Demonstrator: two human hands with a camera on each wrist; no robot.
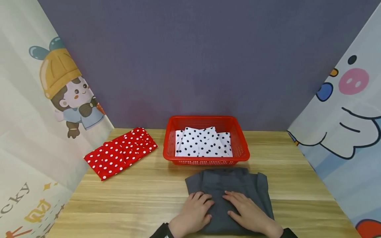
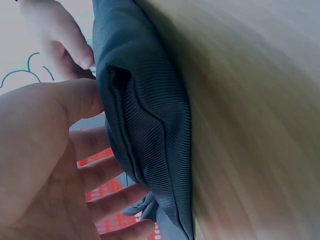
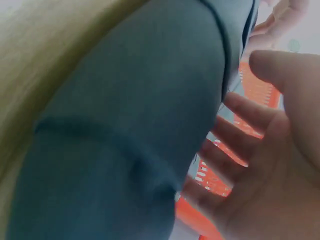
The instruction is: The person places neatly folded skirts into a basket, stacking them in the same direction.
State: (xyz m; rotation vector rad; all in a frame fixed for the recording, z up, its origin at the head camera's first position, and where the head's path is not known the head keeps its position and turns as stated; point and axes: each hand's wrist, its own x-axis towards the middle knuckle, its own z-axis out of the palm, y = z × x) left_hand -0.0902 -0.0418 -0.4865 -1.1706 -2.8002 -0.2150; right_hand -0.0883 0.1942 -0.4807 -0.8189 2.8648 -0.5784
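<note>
A folded dark grey cloth garment [image 1: 220,211] lies on the wooden table in front of the basket, its upper part spread and its near edge folded over in layers. My left hand [image 1: 194,211] rests on its left side, fingers extended. On its right side lies my right hand [image 1: 250,211], palm down with fingers spread. In the left wrist view the layered edge of the garment [image 2: 150,125] shows beside the left hand [image 2: 50,160]. The right wrist view has the right hand [image 3: 270,165] against the garment's rounded fold [image 3: 130,115].
Behind the garment stands a red plastic basket [image 1: 205,161] holding a folded white cloth with black dots [image 1: 202,142]. A folded red cloth with white dots [image 1: 120,153] lies at the table's left. Printed curtains hang on both sides, and a grey-purple panel [image 1: 196,59] rises behind.
</note>
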